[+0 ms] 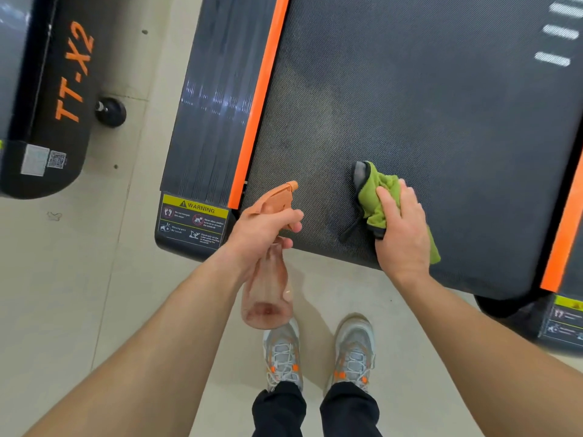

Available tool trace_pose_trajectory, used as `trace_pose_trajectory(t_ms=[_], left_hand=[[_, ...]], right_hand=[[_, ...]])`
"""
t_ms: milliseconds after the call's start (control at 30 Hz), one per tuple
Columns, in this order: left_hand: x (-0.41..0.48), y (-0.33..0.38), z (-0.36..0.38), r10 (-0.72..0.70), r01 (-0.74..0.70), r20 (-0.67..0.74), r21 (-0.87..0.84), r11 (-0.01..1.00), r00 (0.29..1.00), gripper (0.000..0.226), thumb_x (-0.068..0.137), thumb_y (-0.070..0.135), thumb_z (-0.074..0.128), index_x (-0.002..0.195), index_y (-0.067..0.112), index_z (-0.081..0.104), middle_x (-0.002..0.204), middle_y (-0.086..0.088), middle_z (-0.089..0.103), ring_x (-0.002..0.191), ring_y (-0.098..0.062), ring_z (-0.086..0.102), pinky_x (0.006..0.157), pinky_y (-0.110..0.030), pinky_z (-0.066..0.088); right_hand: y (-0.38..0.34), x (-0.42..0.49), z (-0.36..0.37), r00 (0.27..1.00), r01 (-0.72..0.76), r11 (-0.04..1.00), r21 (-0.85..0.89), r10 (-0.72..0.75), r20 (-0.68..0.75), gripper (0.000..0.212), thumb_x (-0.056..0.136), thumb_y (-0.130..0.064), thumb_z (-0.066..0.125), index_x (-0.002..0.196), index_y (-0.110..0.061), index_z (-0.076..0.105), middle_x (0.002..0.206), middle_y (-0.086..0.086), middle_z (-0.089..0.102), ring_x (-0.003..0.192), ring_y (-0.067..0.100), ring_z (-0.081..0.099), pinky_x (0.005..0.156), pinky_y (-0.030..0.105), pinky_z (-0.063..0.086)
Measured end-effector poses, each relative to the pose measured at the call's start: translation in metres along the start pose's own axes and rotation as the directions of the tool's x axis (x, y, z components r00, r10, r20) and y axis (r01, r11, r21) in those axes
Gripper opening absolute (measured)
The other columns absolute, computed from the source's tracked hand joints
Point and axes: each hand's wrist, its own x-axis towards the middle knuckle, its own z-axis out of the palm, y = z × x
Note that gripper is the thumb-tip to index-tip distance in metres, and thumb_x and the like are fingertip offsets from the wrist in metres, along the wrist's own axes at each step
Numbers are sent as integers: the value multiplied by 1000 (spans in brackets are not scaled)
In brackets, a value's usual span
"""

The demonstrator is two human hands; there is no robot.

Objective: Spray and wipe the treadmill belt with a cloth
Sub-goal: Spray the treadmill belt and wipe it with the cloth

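Observation:
The dark textured treadmill belt (426,99) fills the upper right, edged by an orange strip (262,99) on its left. My left hand (263,234) grips a clear spray bottle (268,298) with an orange trigger head, its nozzle over the belt's near left corner. My right hand (402,231) presses a crumpled green cloth (373,197) with a grey edge onto the belt near its rear end, fingers curled over the cloth.
A black side rail (208,121) with a yellow warning label (194,220) runs left of the belt. Another machine's base marked TT-X2 (47,105) stands at far left across a strip of pale floor. My grey shoes (318,351) stand behind the belt's end.

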Motion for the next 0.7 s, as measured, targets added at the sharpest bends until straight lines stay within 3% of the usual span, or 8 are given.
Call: trace_pose_trajectory(t_ms=[67, 200, 367, 433, 567, 700], left_hand=[[-3, -6, -4, -6, 8, -30, 55, 998, 1000, 28, 89, 26, 79, 114, 37, 73, 91, -3, 78, 65, -10, 67, 59, -22, 52], [-11, -16, -4, -35, 36, -95, 3, 999, 995, 25, 92, 23, 78, 116, 22, 71, 74, -8, 66, 59, -17, 58, 55, -25, 48], [-25, -35, -5, -66, 66, -56, 4, 998, 996, 16, 87, 24, 80, 99, 34, 78, 84, -1, 72, 71, -16, 64, 65, -29, 53], [-28, -43, -3, -83, 82, -89, -17, 996, 993, 25, 85, 22, 79, 110, 27, 77, 83, -5, 70, 71, -20, 61, 63, -31, 51], [-39, -51, -2, -57, 53, -92, -48, 997, 994, 43, 91, 12, 75, 123, 41, 73, 91, 1, 67, 77, -12, 62, 55, -19, 53], [-41, -57, -3, -111, 107, -142, -35, 994, 984, 36, 93, 15, 71, 124, 33, 74, 81, -5, 67, 64, -19, 58, 50, -18, 47]], right_hand=[[-1, 0, -3, 1000, -5, 1000, 6, 5, 19, 88, 67, 14, 72, 147, -14, 49, 161, 22, 32, 147, 46, 30, 120, 56, 27], [-1, -1, -10, 997, -4, 1000, 23, 2, 75, 90, 70, 14, 71, 151, -16, 45, 165, 19, 26, 151, 42, 24, 123, 53, 22], [-4, -10, -13, 992, -41, 999, 25, 38, 119, 93, 70, 15, 68, 153, -18, 42, 166, 16, 22, 152, 41, 23, 123, 53, 24], [-5, -18, -11, 991, -59, 998, 26, 56, 121, 92, 71, 16, 66, 153, -18, 42, 167, 16, 22, 151, 40, 23, 121, 54, 27], [-9, -28, -11, 986, -101, 994, 38, 95, 140, 92, 75, 14, 66, 155, -21, 39, 168, 12, 19, 153, 36, 20, 119, 55, 31], [-11, -29, -14, 981, -106, 994, 35, 99, 167, 91, 78, 11, 68, 156, -23, 36, 169, 9, 17, 155, 33, 16, 119, 55, 32]])
